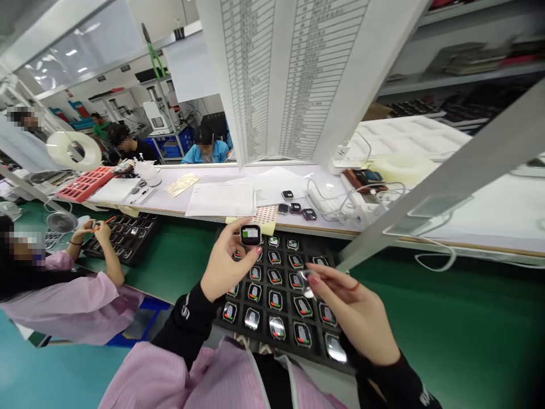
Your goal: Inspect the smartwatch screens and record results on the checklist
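Observation:
My left hand [223, 264] grips a square smartwatch body [250, 234] between thumb and fingers, its lit screen facing me above the tray's far left part. In my right hand [361, 315], thumb and forefinger pinch a small clear, shiny piece [305, 283], perhaps a film; its kind is hard to make out. Below both hands lies a black compartment tray [264, 292] holding rows of strapless watch bodies. Most of their screens are lit with red, green and white graphics. My right hand covers part of the tray's right side.
On the white ledge [272, 218] beyond lie paper sheets [221, 199], several dark watch bodies [295, 208] and a cabled power strip [321, 199]. A slanted metal post [409, 176] stands right. At left, a co-worker in pink [80, 301] handles an orange tool over another tray [138, 250].

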Demonstrator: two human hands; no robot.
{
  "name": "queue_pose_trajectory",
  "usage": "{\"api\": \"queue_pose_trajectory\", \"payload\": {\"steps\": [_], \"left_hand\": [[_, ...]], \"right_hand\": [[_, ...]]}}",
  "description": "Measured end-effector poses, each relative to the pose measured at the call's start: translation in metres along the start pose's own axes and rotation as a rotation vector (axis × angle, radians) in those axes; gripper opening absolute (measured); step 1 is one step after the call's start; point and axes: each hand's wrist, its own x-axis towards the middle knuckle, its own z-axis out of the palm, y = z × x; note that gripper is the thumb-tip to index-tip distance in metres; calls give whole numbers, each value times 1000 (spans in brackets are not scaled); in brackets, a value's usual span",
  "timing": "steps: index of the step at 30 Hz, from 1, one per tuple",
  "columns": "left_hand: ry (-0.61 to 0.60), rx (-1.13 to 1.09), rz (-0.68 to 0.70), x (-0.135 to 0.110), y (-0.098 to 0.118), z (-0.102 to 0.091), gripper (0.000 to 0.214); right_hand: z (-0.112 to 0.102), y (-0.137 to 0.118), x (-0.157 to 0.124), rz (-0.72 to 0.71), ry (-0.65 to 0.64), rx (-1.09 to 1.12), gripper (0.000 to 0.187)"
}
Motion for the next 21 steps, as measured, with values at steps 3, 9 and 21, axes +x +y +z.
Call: {"api": "queue_pose_trajectory", "payload": {"steps": [3,9,21], "left_hand": [[-73,-31,-45,-12,-1,17,51],[-105,-56,-14,-20,2,32,48],[-46,-189,-105,-19,3,26,33]], "right_hand": [[7,-24,9,-162,9,75,18],[21,-49,12,-261,21,78,18],[14,-22,4,-212,3,85,8]]}}
